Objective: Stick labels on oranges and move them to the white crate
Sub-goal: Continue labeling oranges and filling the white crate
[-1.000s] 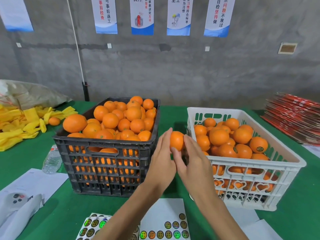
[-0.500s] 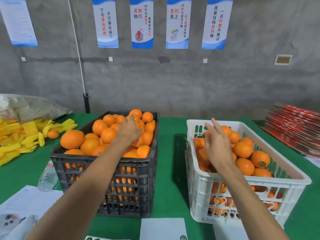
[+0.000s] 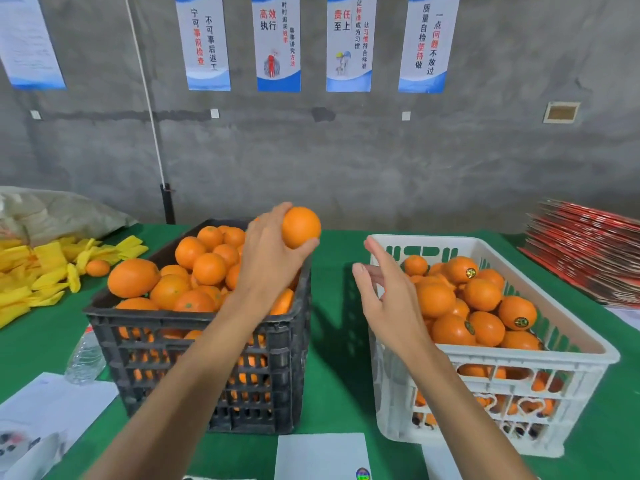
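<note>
Head view, posters point(image 3: 278, 43) reading 高效执行, stickered oranges point(image 3: 460, 270)

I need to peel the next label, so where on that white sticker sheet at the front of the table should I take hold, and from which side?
Judging by how it lies, take the white sticker sheet at its bare far corner, coming from above: it lies flat on the green table, and the one visible label is at its near edge.

I see a bare strip of green table point(image 3: 332, 341) running near to far between the black crate point(image 3: 194, 358) at left and the white crate point(image 3: 519, 362) at right; heaped oranges point(image 3: 207, 268) top both.
</note>
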`<state>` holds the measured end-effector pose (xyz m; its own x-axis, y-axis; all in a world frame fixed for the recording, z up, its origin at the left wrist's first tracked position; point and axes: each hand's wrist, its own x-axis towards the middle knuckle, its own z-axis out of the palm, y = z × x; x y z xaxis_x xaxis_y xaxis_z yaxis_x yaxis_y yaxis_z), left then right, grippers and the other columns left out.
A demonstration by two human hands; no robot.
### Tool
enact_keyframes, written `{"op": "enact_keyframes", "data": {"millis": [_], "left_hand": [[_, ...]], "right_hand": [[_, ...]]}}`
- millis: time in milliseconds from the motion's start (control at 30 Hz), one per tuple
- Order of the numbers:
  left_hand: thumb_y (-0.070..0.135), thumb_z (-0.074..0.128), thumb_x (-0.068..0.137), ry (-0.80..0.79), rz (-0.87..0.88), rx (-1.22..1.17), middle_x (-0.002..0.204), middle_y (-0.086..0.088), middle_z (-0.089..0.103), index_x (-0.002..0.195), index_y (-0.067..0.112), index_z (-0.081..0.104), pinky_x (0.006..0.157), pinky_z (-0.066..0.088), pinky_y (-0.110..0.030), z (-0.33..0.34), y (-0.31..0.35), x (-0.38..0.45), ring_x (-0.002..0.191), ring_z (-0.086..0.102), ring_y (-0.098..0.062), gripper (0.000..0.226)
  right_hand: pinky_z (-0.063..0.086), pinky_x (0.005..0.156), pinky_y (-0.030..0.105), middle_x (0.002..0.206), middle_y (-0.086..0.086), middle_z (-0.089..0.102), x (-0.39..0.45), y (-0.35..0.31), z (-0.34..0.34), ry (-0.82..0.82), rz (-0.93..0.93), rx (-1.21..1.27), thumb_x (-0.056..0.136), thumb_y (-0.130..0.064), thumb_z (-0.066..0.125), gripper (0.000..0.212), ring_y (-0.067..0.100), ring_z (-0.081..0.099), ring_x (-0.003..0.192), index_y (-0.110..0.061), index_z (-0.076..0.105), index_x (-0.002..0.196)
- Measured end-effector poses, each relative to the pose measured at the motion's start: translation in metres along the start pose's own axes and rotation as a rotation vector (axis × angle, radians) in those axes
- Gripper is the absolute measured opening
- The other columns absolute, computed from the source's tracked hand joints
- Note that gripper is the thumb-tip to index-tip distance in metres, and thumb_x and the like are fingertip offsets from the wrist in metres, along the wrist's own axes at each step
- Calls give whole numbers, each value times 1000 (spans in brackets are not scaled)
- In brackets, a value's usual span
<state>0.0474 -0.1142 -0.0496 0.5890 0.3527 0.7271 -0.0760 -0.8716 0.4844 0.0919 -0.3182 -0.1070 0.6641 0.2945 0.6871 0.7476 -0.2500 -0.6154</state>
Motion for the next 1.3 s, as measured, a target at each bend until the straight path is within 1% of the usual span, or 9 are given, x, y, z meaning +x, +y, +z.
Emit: {"op": "enact_keyframes", "data": {"millis": [100, 233, 433, 533, 633, 800, 967, 1067, 1300], "left_hand": [[37, 83, 81, 10, 91, -15, 137, -6, 59, 142, 11, 54, 104, 38, -34, 0, 31, -56, 122, 50, -27, 72], [34, 77, 87, -24, 136, 7, 138, -7, 56, 142, 7, 53, 101, 45, -35, 21, 38, -134, 120, 50, -27, 65], [28, 73, 92, -303, -108, -61, 149, -7, 45, 152, 7, 39, 105, 39, -32, 69, 6, -229, 130, 39, -26, 72], [30, 68, 96, -430, -256, -105, 152, -2, 40, 155, 12, 34, 110, 33, -31, 88, -14, -261, 132, 34, -22, 70], [34, 67, 96, -520, -317, -88, 150, -2, 40, 153, 14, 33, 110, 31, -31, 98, -33, -281, 131, 35, -22, 69], [32, 64, 99, -490, -364, -122, 146, -7, 39, 152, 10, 31, 106, 36, -31, 102, -42, -296, 127, 42, -24, 66], [33, 60, 100, -497, -311, -98, 152, -8, 34, 154, 8, 27, 111, 33, -27, 105, -43, -299, 136, 39, -22, 67], [37, 59, 100, -488, -315, -99, 154, -7, 32, 155, 9, 25, 111, 33, -25, 107, -45, -300, 137, 39, -20, 70], [40, 60, 98, -453, -294, -80, 152, -6, 36, 153, 10, 28, 108, 34, -22, 108, -49, -303, 137, 42, -20, 71]], "right_hand": [[50, 94, 15, 145, -19, 53, -23, -15, 9, 34, 92, 198, 96, -66, 47, 69, -7, 62, 114, -30, 38, 154], [52, 79, 9, 105, -33, 70, -82, -8, 21, 113, 228, 250, 90, -71, 54, 70, -7, 68, 96, -26, 55, 144], [56, 80, 17, 95, -21, 73, -158, 34, 37, -30, 472, 71, 89, -64, 60, 66, -7, 68, 89, -26, 58, 143], [52, 80, 12, 104, -18, 73, -182, 55, 33, -222, 504, 49, 97, -50, 60, 49, -9, 66, 91, -23, 62, 139], [54, 93, 32, 112, -14, 72, -207, 75, 21, -455, 391, -162, 101, -46, 55, 30, 3, 66, 103, -28, 69, 121], [29, 119, 30, 158, -8, 40, -238, 89, 19, -654, 259, -477, 96, -68, 48, 68, 13, 35, 143, -22, 55, 146], [55, 90, 37, 124, 1, 68, -239, 87, 18, -509, 93, -593, 90, -55, 69, 45, 23, 63, 109, -19, 78, 115], [52, 65, 31, 91, -5, 65, -239, 88, 23, -408, 6, -598, 84, -42, 80, 25, 17, 62, 81, -19, 82, 93], [50, 68, 31, 82, -5, 58, -239, 81, 26, -360, 103, -444, 88, -33, 79, 14, 15, 55, 76, -21, 83, 94]]}}
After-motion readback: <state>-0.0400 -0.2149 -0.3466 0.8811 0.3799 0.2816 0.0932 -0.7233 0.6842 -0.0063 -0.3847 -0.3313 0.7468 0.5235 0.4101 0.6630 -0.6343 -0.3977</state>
